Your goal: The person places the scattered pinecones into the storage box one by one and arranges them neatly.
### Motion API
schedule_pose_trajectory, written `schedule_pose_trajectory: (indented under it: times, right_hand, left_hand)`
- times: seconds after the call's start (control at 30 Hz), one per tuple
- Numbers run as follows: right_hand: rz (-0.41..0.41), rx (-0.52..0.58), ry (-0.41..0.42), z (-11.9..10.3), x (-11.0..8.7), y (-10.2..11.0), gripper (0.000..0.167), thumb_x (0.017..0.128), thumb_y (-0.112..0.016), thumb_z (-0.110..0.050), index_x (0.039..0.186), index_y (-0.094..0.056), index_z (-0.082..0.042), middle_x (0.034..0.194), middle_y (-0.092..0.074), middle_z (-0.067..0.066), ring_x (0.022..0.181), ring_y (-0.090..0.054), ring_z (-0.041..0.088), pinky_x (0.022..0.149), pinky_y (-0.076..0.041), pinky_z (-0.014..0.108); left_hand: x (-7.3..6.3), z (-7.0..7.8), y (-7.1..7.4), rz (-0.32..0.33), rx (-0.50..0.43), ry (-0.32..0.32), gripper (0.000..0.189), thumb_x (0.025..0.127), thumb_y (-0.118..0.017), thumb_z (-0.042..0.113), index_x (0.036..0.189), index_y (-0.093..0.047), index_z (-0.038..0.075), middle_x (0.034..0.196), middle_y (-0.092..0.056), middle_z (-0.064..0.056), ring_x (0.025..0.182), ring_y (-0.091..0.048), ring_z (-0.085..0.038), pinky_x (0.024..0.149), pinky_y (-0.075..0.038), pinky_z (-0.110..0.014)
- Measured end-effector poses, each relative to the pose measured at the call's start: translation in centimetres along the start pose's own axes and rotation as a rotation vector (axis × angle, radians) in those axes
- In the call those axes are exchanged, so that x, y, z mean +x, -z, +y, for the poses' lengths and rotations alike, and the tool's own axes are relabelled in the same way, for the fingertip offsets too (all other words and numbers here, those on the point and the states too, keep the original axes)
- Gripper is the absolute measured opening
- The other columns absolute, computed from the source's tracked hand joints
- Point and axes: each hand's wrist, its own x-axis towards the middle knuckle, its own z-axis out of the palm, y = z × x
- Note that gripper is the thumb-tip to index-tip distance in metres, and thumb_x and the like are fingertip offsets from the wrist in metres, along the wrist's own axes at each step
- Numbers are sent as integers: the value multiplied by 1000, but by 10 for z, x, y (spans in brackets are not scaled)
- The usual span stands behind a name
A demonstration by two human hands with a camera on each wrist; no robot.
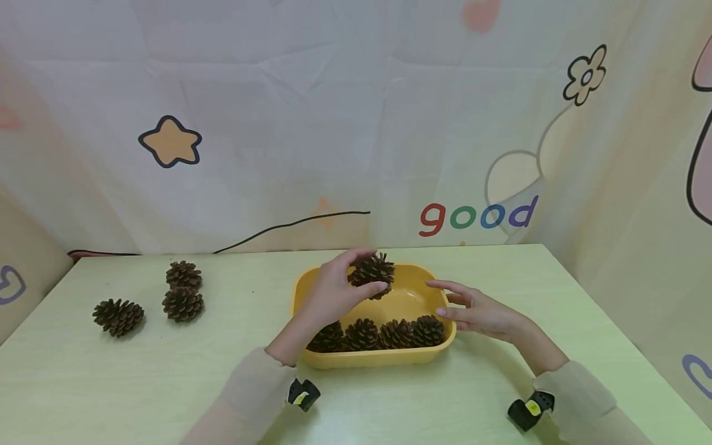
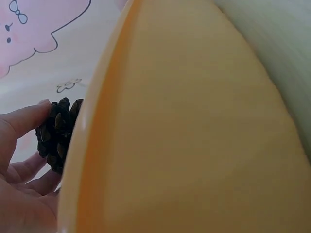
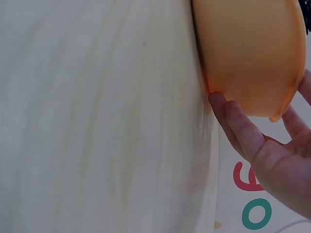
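Note:
My left hand (image 1: 336,287) holds a brown pine cone (image 1: 379,272) between thumb and fingers, over the far part of a yellow plastic basin (image 1: 408,356). In the left wrist view the basin's wall hides part of that pine cone (image 2: 57,131). A row of several pine cones (image 1: 395,334) lies inside along the basin's near wall, the leftmost partly behind my left wrist. At the basin's right end, my right hand (image 1: 481,312) grips the rim, thumb over the edge. Its fingertips (image 3: 217,99) touch the outer wall low down in the right wrist view.
On the left of the pale green table (image 1: 222,383) are three more pine cones: one alone (image 1: 118,317), and a far one (image 1: 183,275) touching a nearer one (image 1: 183,304). A printed cloth (image 1: 278,123) hangs behind the table and along its sides.

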Motion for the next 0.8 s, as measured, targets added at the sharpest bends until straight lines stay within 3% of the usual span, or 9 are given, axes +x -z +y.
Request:
schedule_pose_trajectory:
  times: [0.37, 0.6, 0.8]
  right_hand:
    - [-25, 11, 6, -1, -1, 0, 73, 88, -60, -26, 147, -18, -16, 148, -4, 26, 131, -17, 48, 92, -45, 41]
    - [-36, -2, 12, 0, -1, 1, 73, 89, -59, -26, 147, -16, -18, 148, -5, 25, 130, -20, 48, 93, -45, 40]
    - [-38, 8, 5, 0, -1, 1, 73, 89, -59, -26, 147, -15, -16, 148, -3, 26, 131, -17, 48, 95, -43, 43]
  left_hand:
    - [9, 6, -28, -52, 21, -28, 54, 79, -72, 25, 127, -52, 11, 126, -55, -3, 116, -50, -21, 96, -42, -39]
    - [14, 7, -38, -59, 52, -41, 53, 78, -73, 25, 125, -53, 11, 123, -57, -4, 111, -53, -21, 93, -45, -38]
    - [17, 12, -45, -58, 89, -4, 52, 77, -74, 24, 123, -54, 11, 121, -58, -3, 109, -54, -21, 91, -46, -36]
